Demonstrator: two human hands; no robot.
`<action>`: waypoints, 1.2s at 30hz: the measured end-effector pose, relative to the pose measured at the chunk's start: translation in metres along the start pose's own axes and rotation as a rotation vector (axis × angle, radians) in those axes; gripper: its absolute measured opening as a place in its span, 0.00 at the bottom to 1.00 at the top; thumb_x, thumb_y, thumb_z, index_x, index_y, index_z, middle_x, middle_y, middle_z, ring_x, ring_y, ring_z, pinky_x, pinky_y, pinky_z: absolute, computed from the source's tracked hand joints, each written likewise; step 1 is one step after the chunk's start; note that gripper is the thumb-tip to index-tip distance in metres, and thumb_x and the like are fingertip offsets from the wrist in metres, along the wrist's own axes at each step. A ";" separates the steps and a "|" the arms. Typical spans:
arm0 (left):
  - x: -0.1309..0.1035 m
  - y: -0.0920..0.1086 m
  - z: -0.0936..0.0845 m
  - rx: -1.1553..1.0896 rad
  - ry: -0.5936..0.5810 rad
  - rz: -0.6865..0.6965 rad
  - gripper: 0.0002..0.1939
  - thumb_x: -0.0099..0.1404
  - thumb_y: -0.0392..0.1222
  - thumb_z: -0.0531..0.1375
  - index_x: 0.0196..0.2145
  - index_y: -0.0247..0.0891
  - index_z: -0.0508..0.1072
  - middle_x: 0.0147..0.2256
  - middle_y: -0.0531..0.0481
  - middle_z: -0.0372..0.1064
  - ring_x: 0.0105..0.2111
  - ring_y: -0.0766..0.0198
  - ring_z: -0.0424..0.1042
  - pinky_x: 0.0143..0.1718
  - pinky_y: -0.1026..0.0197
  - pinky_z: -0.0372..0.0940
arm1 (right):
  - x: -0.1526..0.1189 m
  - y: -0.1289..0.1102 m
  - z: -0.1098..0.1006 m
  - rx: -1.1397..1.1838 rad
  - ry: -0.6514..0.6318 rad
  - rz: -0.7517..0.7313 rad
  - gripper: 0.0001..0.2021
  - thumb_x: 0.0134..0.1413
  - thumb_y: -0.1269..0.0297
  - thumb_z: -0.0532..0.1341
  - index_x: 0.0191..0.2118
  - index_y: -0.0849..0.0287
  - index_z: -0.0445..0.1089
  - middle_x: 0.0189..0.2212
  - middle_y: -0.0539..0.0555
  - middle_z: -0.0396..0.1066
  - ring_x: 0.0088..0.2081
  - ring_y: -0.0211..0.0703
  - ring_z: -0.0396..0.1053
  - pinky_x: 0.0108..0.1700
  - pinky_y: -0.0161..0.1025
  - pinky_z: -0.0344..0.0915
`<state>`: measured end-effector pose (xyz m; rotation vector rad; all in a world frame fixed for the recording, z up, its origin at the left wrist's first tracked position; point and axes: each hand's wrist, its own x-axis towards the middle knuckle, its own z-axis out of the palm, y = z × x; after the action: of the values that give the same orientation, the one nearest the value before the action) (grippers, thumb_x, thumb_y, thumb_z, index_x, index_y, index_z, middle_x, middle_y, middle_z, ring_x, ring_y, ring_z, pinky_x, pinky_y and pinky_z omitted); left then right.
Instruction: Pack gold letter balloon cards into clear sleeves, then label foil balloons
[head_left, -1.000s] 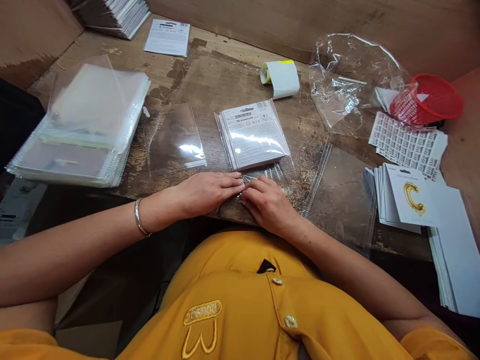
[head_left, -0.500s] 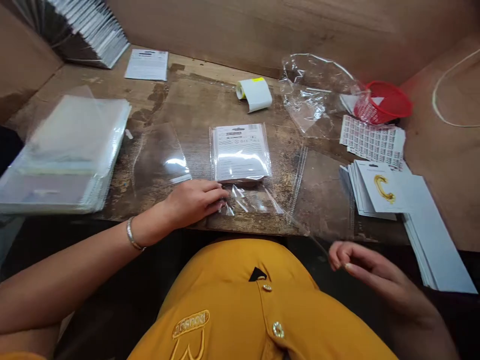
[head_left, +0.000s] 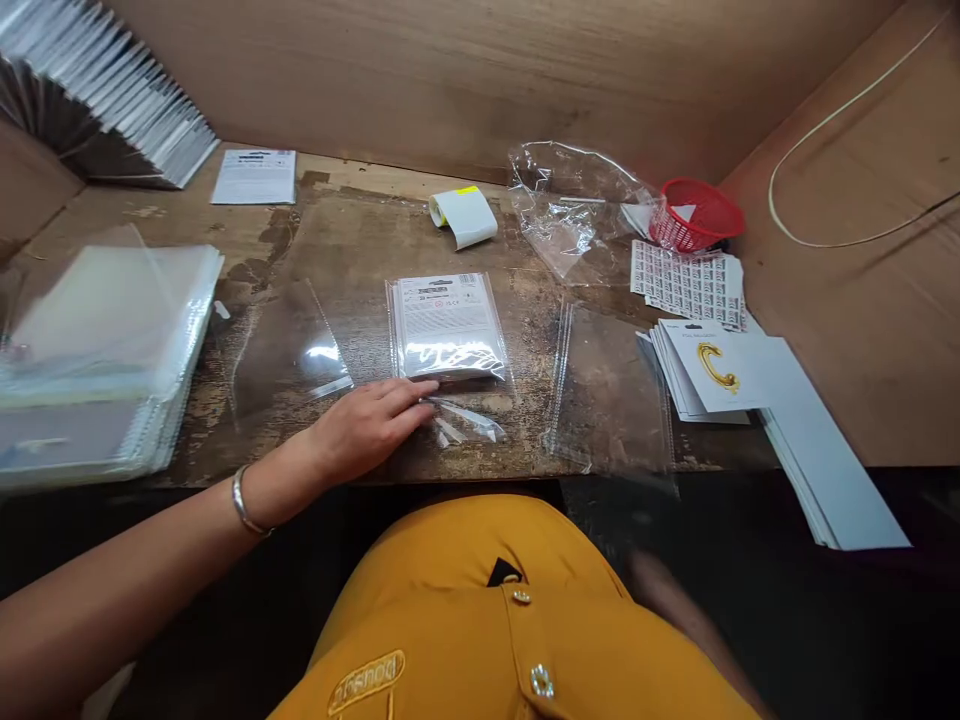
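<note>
Task item: flat pack [head_left: 450,330], mid of table [head_left: 360,235], just back from front edge. White card w/ fine grey print, dark hang slot near far edge, barcode at its far R corner. Clear sleeve over card, v. shiny; white glare band across near half. Extra edges show along L side, so prob. more than one pack, piled. Clear flap [head_left: 472,425] juts toward table's front edge: rumpled, glossy, w/ pale streaks.

L hand [head_left: 360,430] palm down over front edge of table, fingertips at pack's near L corner + flap. Fingers stretched out, mostly together; can't tell if flap is pinched. Silver bangle [head_left: 244,503] on that wrist. R hand [head_left: 645,570] = dark blur below front edge, R of yellow shirt [head_left: 465,590]; can't tell fingers or contents.

Nearby: loose clear sleeve [head_left: 289,350] L of pack; another sleeve [head_left: 615,390] to R, partly past front edge. Thick sleeve stack [head_left: 112,330] at front L corner. Folded cards [head_left: 716,370] w/ gold "C" toward R edge; red basket [head_left: 697,215] near far R corner. Label roll [head_left: 465,217] near far edge.
</note>
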<state>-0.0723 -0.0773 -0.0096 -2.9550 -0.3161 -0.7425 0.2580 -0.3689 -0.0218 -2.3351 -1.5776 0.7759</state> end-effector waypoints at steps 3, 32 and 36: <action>0.000 0.001 -0.001 -0.091 0.026 -0.022 0.09 0.66 0.29 0.53 0.40 0.33 0.73 0.42 0.42 0.76 0.43 0.56 0.75 0.44 0.55 0.72 | 0.031 -0.021 -0.026 -0.021 -0.017 -0.104 0.12 0.52 0.64 0.61 0.19 0.54 0.69 0.16 0.50 0.69 0.18 0.43 0.68 0.20 0.38 0.64; -0.012 0.018 0.002 -0.144 0.140 -0.233 0.08 0.66 0.31 0.56 0.42 0.32 0.72 0.43 0.40 0.75 0.41 0.60 0.74 0.44 0.60 0.71 | 0.160 -0.143 -0.003 -0.072 0.380 -1.114 0.12 0.61 0.74 0.56 0.46 0.62 0.74 0.44 0.58 0.77 0.47 0.44 0.73 0.52 0.44 0.72; -0.012 0.018 0.001 -0.111 0.157 -0.265 0.07 0.66 0.32 0.56 0.41 0.33 0.72 0.37 0.42 0.76 0.36 0.62 0.74 0.39 0.62 0.70 | 0.158 -0.148 -0.005 0.116 0.359 -1.111 0.11 0.59 0.74 0.58 0.46 0.60 0.73 0.38 0.56 0.78 0.43 0.42 0.74 0.48 0.42 0.73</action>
<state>-0.0779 -0.0971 -0.0170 -2.9654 -0.6840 -1.0464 0.1878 -0.1653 0.0021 -1.0776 -2.1365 0.1483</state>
